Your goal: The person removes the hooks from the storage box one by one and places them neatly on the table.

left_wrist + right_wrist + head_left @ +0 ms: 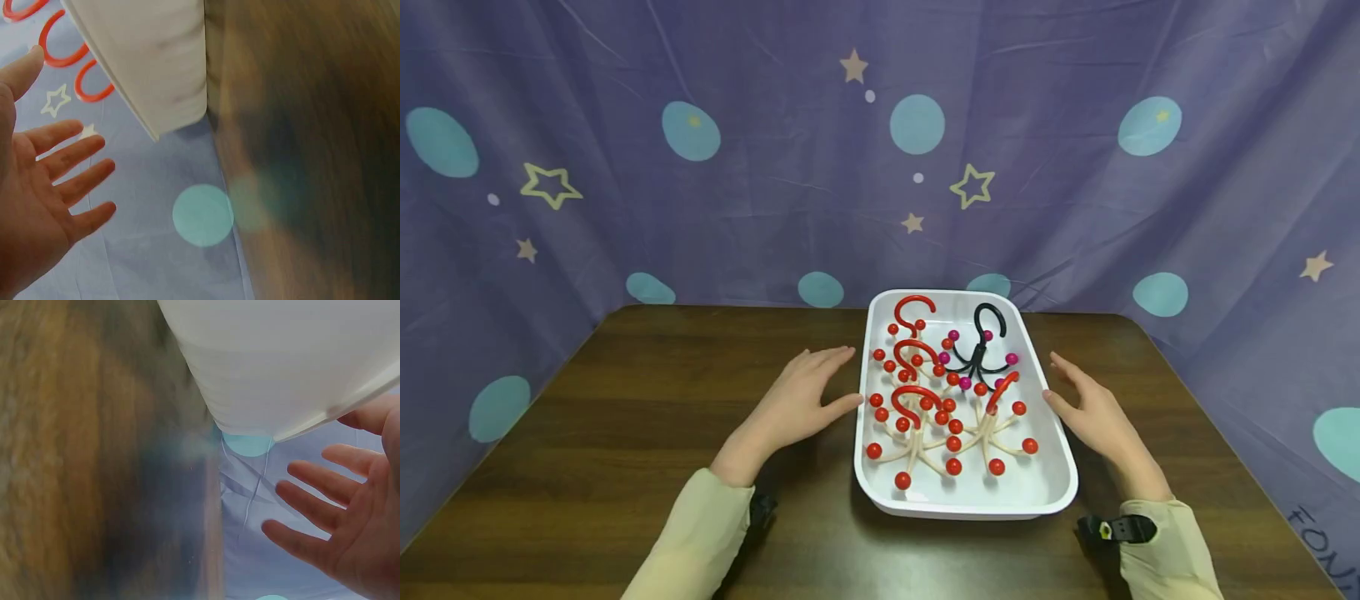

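Observation:
A white plastic tray (962, 510) stands between my two hands. In it are several scalp massagers with hooked handles and splayed, ball-tipped legs. One is black (978, 354) with magenta balls, at the back right. The others have red hooks, pale legs and red balls, such as the front right one (990, 421) and the front left one (916, 437). My left hand (793, 400) hovers beside the tray's left wall, fingers extended, thumb tip near the rim. My right hand (1093, 417) is at the right wall, fingers spread, its thumb right at the rim in the right wrist view.
The tray sits on a dark brown wooden table (700, 392). Behind the table hangs a purple curtain (775, 167) with stars and teal ovals. A dark wrist strap (1131, 528) is on the right sleeve's cuff.

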{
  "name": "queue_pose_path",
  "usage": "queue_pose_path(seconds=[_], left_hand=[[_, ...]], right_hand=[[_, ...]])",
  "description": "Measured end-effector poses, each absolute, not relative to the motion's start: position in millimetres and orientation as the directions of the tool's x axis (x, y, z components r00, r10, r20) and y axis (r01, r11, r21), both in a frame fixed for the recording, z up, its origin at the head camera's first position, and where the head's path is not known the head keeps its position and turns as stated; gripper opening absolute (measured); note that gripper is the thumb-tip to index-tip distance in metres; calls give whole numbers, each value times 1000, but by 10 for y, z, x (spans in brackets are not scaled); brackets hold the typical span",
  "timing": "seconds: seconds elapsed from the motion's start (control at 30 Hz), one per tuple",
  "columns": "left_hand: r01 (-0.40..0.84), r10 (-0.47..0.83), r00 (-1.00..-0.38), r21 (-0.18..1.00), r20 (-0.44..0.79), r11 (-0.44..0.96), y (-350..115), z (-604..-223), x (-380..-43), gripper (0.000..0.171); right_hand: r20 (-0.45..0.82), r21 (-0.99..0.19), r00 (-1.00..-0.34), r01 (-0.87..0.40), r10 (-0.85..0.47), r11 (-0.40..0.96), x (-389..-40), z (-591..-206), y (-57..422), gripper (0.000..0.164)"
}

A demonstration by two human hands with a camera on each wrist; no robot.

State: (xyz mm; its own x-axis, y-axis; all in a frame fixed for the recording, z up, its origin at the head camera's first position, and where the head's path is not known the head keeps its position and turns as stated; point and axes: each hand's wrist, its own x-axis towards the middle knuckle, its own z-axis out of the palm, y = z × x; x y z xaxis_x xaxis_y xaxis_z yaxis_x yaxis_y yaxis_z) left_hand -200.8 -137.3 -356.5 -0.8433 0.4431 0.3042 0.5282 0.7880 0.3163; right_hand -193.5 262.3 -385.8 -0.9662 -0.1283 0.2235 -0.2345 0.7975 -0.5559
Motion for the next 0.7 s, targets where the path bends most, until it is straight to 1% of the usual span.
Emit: queue_pose_path(seconds=[0.23,0.33,0.53,0.7], left_hand=[[609,472,-787,376,398,698,-1179,-3559,-1991,44],[636,481,-767,412,424,652,-1099,-3537,-1962,37],[674,510,-738,465,441,573,-959,-3513,-1921,29],[670,512,-742,513,434,536,-904,-3508,-1900,25]], right_hand=[[169,-673,-980,-193,-105,714,-1964,-3863,2592,57],[166,-713,-980,-199,-114,672,-1984,-3876,2579,56],[151,-792,-979,-204,-139,575,-2015,-3939,2604,54],[104,-832,-984,-165,-144,529,-2039,-3983,2601,54]])
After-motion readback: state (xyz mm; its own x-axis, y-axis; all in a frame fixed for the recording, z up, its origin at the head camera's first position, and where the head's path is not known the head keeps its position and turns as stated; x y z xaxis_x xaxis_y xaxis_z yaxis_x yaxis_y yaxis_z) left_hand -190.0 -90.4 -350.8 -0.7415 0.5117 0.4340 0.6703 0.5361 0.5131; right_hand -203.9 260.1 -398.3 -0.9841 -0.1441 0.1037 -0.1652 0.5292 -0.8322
